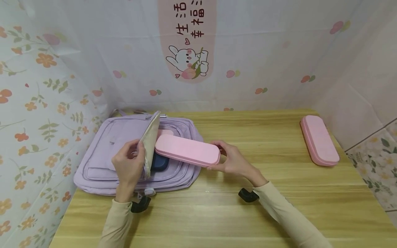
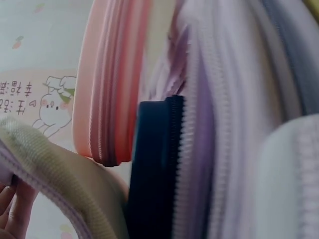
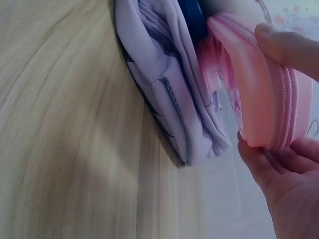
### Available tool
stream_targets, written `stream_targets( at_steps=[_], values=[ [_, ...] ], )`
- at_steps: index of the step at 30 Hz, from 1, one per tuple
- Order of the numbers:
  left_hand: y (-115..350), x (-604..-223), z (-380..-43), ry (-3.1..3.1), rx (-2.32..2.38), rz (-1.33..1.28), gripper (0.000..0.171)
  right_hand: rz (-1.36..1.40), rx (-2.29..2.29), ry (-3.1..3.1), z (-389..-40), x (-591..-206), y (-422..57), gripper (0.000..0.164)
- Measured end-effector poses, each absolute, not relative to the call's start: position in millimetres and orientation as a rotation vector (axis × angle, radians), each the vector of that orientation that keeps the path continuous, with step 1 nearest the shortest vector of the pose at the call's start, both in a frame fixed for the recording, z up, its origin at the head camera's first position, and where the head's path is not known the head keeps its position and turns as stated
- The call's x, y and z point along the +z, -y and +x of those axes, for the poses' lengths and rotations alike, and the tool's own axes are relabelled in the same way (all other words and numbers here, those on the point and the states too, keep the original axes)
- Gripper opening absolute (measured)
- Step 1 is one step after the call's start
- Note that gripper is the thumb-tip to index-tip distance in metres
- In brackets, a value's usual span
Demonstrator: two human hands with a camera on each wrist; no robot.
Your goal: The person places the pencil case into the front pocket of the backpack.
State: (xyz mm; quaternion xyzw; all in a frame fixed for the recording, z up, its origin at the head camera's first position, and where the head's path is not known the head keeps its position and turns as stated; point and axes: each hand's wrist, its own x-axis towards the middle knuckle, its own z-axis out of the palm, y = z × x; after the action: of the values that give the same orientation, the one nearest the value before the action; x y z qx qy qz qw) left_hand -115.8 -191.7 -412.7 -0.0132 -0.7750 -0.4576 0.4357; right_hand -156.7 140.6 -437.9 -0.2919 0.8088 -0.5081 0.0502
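A lavender backpack [image 1: 99,148] lies on the table with its front compartment unzipped. My left hand [image 1: 130,163] pinches the edge of the raised cream-lined flap [image 1: 152,139]. In my right hand [image 1: 231,158], thumb and fingers grip one end of a pink zippered pencil case [image 1: 189,150]. Its other end reaches over the opening beside the flap. A navy blue case [image 1: 160,163] sits inside the compartment, partly hidden; the left wrist view shows this navy case [image 2: 152,169] by the bag's zipper teeth. Another pink item [image 1: 165,132] shows behind the held case, mostly covered.
A second pink zippered case [image 1: 321,139] lies at the right end of the wooden table [image 1: 263,137]. Printed curtain [image 1: 263,51] hangs behind the table, and floral cloth [image 1: 46,120] borders the left side.
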Motion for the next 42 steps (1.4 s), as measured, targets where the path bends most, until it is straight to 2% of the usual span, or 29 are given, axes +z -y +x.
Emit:
stream_targets(
  at_steps=[12,19,26,35,42],
  values=[
    [194,-398,-121,1.879,-1.185,-0.075,0.008,-1.006,-1.509,-2.502,-165,-432,-139,0.081],
    [192,-389,-121,1.866,-1.226,-0.107,0.009,-0.914,-1.583,-2.495,-168,-434,-125,0.08],
    [189,-385,-122,1.874,-1.239,-0.149,0.009,-0.885,-1.729,-2.439,-166,-436,-103,0.071],
    [185,-384,-121,1.88,-1.274,-0.162,0.009,-0.94,-1.688,-2.569,-158,-444,-65,0.076],
    [184,-382,-121,1.881,-1.277,-0.165,0.009,-0.963,-1.847,-2.343,-157,-445,-41,0.066]
  ],
)
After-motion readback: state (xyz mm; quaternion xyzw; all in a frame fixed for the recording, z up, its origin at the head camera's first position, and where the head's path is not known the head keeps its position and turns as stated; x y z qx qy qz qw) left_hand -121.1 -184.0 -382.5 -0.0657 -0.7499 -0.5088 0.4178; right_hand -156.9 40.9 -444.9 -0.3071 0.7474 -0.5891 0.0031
